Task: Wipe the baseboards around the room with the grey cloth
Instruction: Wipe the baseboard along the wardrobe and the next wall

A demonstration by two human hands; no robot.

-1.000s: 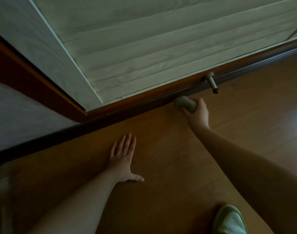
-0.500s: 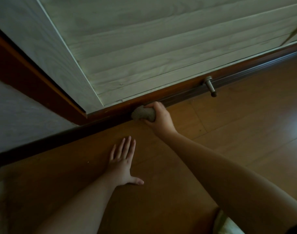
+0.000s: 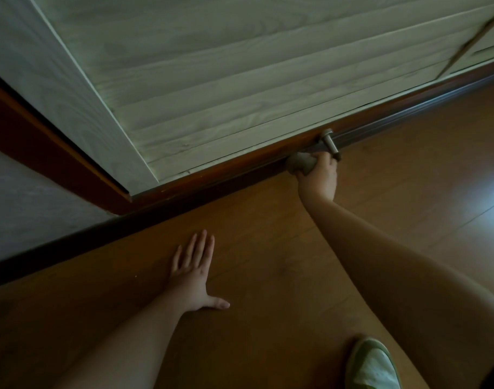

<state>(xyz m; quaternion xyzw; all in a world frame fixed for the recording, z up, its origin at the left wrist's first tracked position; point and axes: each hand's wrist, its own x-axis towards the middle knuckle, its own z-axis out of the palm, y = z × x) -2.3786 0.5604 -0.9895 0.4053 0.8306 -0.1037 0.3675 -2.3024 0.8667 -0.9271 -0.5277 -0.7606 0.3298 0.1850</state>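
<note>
Head view: baseboard runs lower-left to upper-right. Our right hand grips balled grey cloth against it, just beside doorstop. Left hand flat on floor, fingers spread, well apart from baseboard.

One view only, head-worn, wide-angle, nothing else to share the scene with. Looking forward and steeply down from above a wooden floor, low and close in. Facing the baseboard, which runs on a slant from 8 o'clock up to 2 o'clock across the frame. Pale slatted panel filling the upper half, leaning away at 12 o'clock, its lines bowed by the lens. Both forearms entering from the bottom edge: left hand near centre at 6 o'clock, right hand farther out at 2 o'clock against the baseboard. Shoe at 5 o'clock, right under the camera.
</note>
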